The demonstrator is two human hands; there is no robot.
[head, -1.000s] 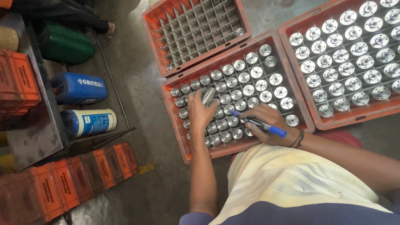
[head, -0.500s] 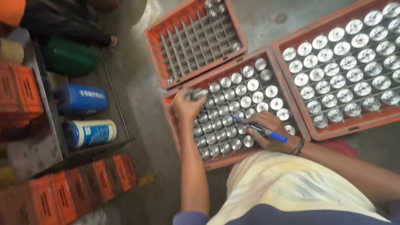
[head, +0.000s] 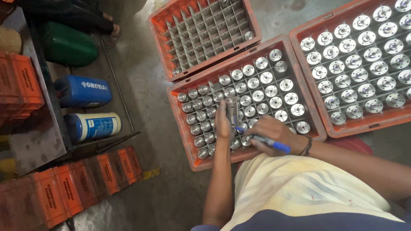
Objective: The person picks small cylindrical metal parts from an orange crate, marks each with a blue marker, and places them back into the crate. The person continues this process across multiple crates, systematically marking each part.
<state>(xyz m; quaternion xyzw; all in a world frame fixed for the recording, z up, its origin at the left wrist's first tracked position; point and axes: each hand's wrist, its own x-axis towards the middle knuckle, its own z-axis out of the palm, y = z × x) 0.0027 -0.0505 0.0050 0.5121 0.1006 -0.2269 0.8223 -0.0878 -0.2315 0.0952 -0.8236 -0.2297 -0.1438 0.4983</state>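
While left fingers (head: 223, 124) clasp steel cylinder (head: 231, 110) | right fingers (head: 274, 133) pinch blue marker (head: 267, 142) — orange crate (head: 180, 113)

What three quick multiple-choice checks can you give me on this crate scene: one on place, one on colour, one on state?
1. The left hand holds the metal cylinder above:
A. the middle crate
B. the floor
C. the shelf

2. The marker in the right hand is:
A. red
B. blue
C. green

3. The upper-left crate is:
A. brimful
B. lidded
C. nearly empty

Answers: 1 A, the cylinder is lifted over its compartments; 2 B, its barrel shows blue; 3 C, its dividers are mostly bare.
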